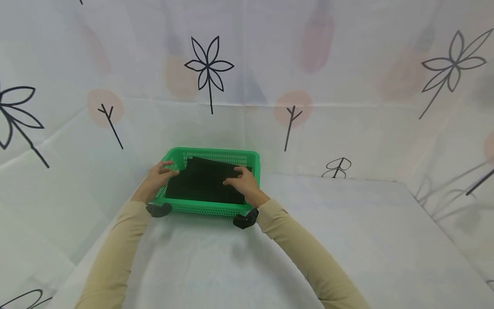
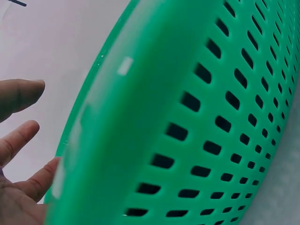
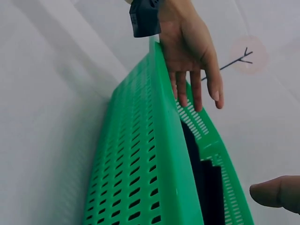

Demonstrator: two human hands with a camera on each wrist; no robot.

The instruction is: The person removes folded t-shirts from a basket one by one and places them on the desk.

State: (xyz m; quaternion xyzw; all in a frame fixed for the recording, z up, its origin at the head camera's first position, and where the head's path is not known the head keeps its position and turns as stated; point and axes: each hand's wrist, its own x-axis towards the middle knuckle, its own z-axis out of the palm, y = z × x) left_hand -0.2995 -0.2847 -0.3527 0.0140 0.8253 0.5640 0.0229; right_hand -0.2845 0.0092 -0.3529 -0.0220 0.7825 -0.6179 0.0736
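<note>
A green plastic basket (image 1: 210,207) with slotted walls stands on the white-covered surface. Inside it lies a flat, black, cloth-like piece (image 1: 204,180), seen edge-on in the right wrist view as dark layers (image 3: 213,187). My left hand (image 1: 155,180) is over the basket's left side with fingers spread; in the left wrist view its fingers (image 2: 35,185) are beside the rim (image 2: 117,112). Above the right part of the black piece is my right hand (image 1: 245,184), thumb and fingers apart. Whether its fingertips touch the piece I cannot tell. Neither hand grips anything.
The white surface (image 1: 347,240) stretches to the right and in front of the basket. Behind it hangs a pale sheet (image 1: 247,124) printed with flowers and twigs. Each wrist wears a black device, such as the right one (image 1: 245,219).
</note>
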